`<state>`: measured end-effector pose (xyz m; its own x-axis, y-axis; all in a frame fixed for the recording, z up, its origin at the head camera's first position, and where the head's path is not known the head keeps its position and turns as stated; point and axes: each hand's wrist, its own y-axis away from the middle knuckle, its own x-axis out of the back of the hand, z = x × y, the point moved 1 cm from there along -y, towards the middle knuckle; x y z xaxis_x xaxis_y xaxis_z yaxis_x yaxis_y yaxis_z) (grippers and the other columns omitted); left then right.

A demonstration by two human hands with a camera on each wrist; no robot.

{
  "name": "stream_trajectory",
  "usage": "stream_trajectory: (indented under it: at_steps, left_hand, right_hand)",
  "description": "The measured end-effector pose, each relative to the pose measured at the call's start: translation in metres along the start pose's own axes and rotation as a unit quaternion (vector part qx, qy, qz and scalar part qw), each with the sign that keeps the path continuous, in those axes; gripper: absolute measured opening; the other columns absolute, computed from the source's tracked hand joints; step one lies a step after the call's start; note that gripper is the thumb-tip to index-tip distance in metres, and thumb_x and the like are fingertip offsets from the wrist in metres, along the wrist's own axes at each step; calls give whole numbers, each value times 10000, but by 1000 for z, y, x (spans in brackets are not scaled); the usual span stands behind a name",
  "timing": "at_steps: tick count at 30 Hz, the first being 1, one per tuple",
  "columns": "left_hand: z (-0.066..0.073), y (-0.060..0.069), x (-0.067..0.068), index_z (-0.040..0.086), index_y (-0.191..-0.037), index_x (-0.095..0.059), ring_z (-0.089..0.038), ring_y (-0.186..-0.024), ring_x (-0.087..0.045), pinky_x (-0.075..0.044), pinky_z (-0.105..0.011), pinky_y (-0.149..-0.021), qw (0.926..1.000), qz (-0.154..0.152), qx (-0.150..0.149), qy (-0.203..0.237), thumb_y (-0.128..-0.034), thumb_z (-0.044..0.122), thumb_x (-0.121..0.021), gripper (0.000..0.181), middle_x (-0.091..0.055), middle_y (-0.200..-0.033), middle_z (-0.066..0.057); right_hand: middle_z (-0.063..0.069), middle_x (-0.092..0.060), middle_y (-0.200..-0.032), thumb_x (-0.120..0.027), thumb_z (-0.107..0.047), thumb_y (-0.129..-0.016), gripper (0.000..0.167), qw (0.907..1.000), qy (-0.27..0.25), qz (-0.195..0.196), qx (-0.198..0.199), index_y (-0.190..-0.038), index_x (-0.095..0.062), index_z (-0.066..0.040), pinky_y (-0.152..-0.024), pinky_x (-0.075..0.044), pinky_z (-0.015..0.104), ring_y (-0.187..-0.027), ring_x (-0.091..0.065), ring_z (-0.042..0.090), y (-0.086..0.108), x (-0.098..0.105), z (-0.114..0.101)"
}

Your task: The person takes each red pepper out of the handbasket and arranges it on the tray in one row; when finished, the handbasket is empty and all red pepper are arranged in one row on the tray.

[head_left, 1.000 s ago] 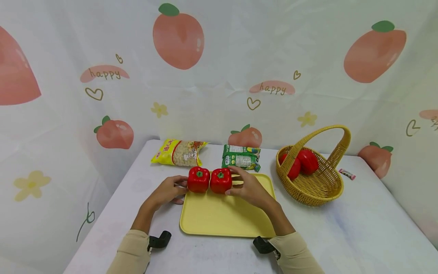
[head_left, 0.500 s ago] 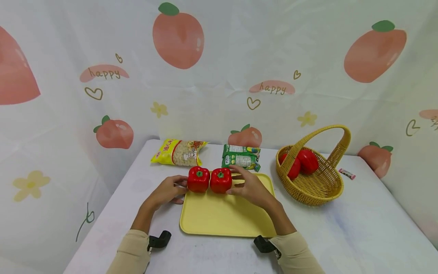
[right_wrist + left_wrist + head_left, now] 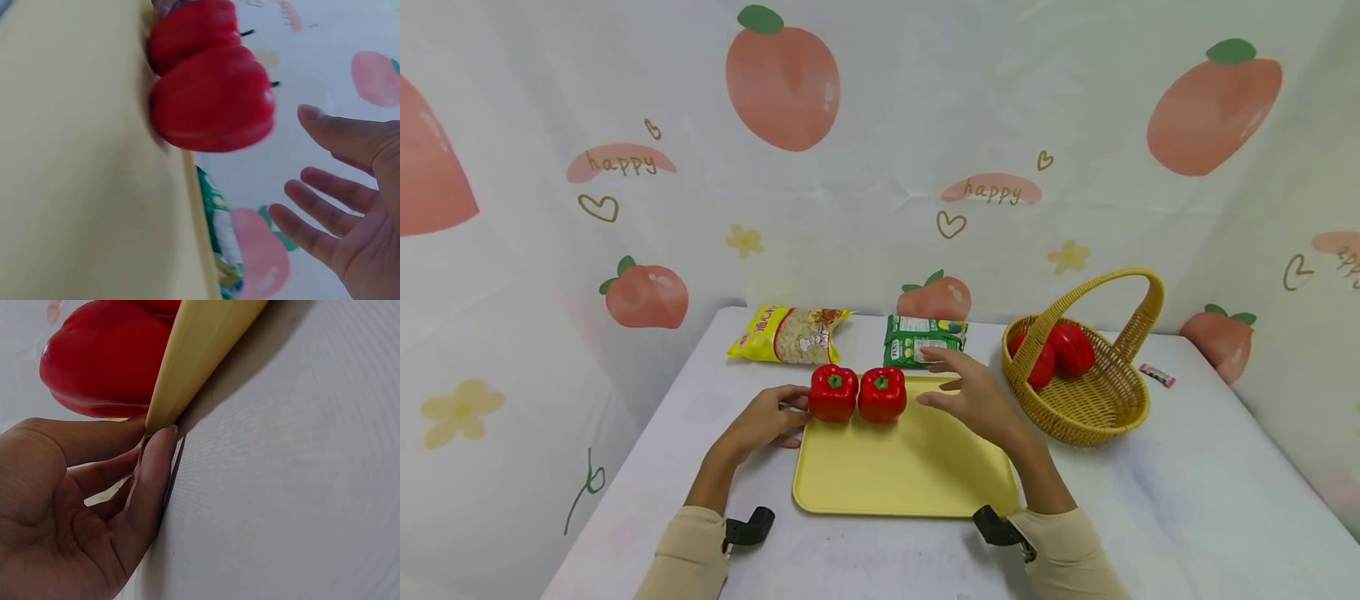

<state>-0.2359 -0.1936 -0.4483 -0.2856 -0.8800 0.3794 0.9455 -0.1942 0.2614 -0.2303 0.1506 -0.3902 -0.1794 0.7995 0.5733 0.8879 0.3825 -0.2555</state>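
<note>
Two red bell peppers, a left one (image 3: 832, 393) and a right one (image 3: 882, 395), stand side by side on the far left part of a yellow tray (image 3: 906, 475). My left hand (image 3: 763, 421) is at the tray's left edge. In the left wrist view its thumb and a curved finger (image 3: 156, 462) close on the tray's rim (image 3: 194, 356), right beside the left pepper (image 3: 106, 359). Some of its other fingers are partly hidden behind the thumb. My right hand (image 3: 977, 400) hovers over the tray's right part, fingers spread, apart from the right pepper (image 3: 212, 103).
A yellow wicker basket (image 3: 1093, 400) with red peppers (image 3: 1070, 348) inside stands at the right, its handle raised. A yellow snack bag (image 3: 790, 335) and a green package (image 3: 917, 342) lie behind the tray. One small pink packet (image 3: 1157, 375) lies beyond the basket.
My right hand has drawn away from the right pepper, moving right, and its fingers no longer meet it. The left hand and both peppers have stayed in place.
</note>
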Motion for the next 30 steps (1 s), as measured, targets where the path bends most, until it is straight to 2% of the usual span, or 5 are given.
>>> stream_trajectory:
  at_steps: [13, 18, 22, 26, 30]
  left_hand:
    - [-2, -3, 1, 25, -1505, -550, -252, -1028, -669, -667, -346, -757, 10000, -28, 10, 37, -990, 119, -688, 541, -619, -1339, -191]
    - [-3, -4, 0, 41, -1497, -565, -248, -1009, -668, -667, -343, -758, 9999, 32, 90, 71, -989, 113, -685, 527, -626, -1324, -175]
    - [-3, -4, 0, 34, -1497, -562, -241, -998, -669, -667, -347, -759, 10000, 23, 67, 64, -987, 117, -681, 529, -626, -1323, -174]
    - [-4, -4, 0, 44, -1499, -563, -235, -985, -669, -666, -345, -762, 9999, 48, 75, 70, -986, 121, -682, 533, -631, -1320, -161]
    - [-4, -5, 0, 43, -1501, -561, -236, -987, -666, -666, -344, -760, 10000, 55, 40, 67, -986, 121, -680, 534, -633, -1317, -157]
  right_hand:
    - [69, -743, -1225, -859, -61, -872, 488, 9904, 861, 766, 761, -1334, -705, -83, -873, -656, 460, -1110, -719, 274, 36, 48, -3]
    - [72, -761, -1153, -878, 16, -816, 461, 9783, 1279, 1152, 1152, -1248, -733, -52, -822, -660, 325, -994, -718, 107, 49, 70, 3]
    - [74, -771, -1095, -894, 63, -762, 468, 9667, 1639, 1393, 1386, -1197, -746, -26, -816, -619, 181, -928, -708, 88, 58, 87, 9]
    - [97, -771, -1053, -886, 108, -741, 468, 9604, 1807, 1546, 1452, -1175, -749, -2, -819, -588, 122, -884, -712, 140, 65, 103, 14]
    - [115, -770, -1029, -871, 123, -760, 447, 9597, 1851, 1642, 1333, -1173, -747, 6, -808, -567, 85, -888, -690, 43, 69, 118, 23]
